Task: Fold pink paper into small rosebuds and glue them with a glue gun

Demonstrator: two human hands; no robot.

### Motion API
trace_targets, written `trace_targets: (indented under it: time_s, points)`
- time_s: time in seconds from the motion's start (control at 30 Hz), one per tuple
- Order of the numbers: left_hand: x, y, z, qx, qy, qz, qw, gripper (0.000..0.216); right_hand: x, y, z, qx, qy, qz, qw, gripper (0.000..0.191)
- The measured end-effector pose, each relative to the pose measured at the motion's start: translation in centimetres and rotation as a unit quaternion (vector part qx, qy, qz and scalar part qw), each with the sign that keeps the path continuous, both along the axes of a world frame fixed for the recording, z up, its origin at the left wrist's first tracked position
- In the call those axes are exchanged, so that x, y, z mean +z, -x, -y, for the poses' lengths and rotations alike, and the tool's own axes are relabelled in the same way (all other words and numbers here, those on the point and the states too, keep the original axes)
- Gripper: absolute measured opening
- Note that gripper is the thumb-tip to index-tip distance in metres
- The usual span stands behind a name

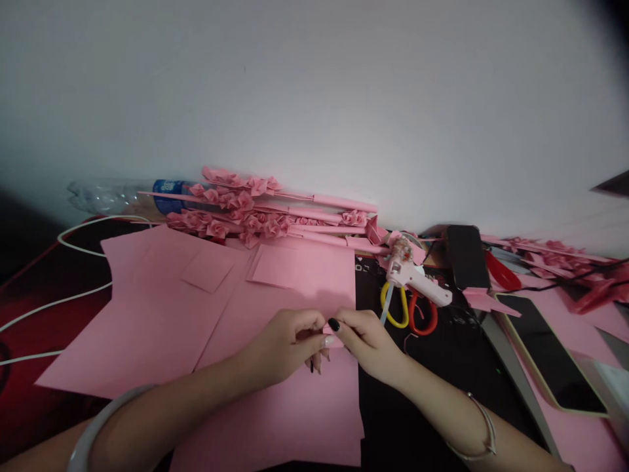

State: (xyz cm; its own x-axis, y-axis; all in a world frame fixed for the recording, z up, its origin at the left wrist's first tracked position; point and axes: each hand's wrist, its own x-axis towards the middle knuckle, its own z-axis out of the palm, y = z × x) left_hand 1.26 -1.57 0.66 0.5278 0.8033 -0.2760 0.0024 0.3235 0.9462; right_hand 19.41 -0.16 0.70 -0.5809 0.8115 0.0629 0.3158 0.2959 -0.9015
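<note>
Between my fingertips is a small folded piece of pink paper (336, 340), mostly covered by the fingers. My left hand (289, 344) pinches it from the left, thumb along its edge. From the other side my right hand (366, 337) grips it between thumb and curled forefinger. Both hands hover over large pink paper sheets (289, 406). Just beyond them lies a stack of small pink paper squares (275, 265), and a single pink square (208, 270) rests farther left.
Paper flowers on pink stems (236, 210) lie along the wall beside a plastic bottle (113, 195). A glue gun (415, 278) sits over yellow-and-red-handled scissors (423, 314). At right are a phone (553, 354), a black device (466, 255) and more pink paper. White cables (54, 301) cross the left side.
</note>
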Motion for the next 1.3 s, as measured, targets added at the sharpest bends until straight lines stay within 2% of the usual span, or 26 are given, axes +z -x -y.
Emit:
trace_targets:
  time_s: [0.2, 0.43, 0.67, 0.83, 1.07, 1.17, 1.3]
  points:
    - [-0.03, 0.20, -0.03, -0.017, -0.023, -0.023, 0.999, 0.018, 0.24, 0.05, 0.06, 0.007, -0.050, 0.046, 0.998, 0.033]
    - [0.37, 0.32, -0.22, -0.001, -0.022, -0.013, 1.000, 0.032, 0.15, 0.06, -0.02, -0.028, 0.014, -0.008, 0.999, 0.039]
    - [0.30, 0.45, -0.42, 0.055, -0.051, -0.020, 0.997, 0.031, -0.09, -0.01, 0.19, -0.028, 0.022, -0.025, 0.999, 0.037]
    - [0.27, 0.58, -0.47, 0.041, -0.060, -0.026, 0.997, 0.030, -0.05, -0.12, 0.21, 0.001, -0.007, 0.012, 1.000, 0.033]
    - [0.30, 0.55, -0.22, 0.031, -0.101, -0.097, 0.990, 0.030, 0.26, 0.06, 0.44, 0.017, -0.030, 0.035, 0.999, 0.032]
    - [0.19, 0.59, -0.15, 0.037, -0.122, -0.104, 0.986, 0.031, 0.15, 0.18, 0.41, -0.004, -0.025, 0.029, 0.999, 0.032]
    - [0.17, 0.74, -0.19, 0.082, -0.163, -0.125, 0.975, 0.034, -0.14, 0.13, 0.41, -0.053, -0.021, 0.017, 0.998, 0.038]
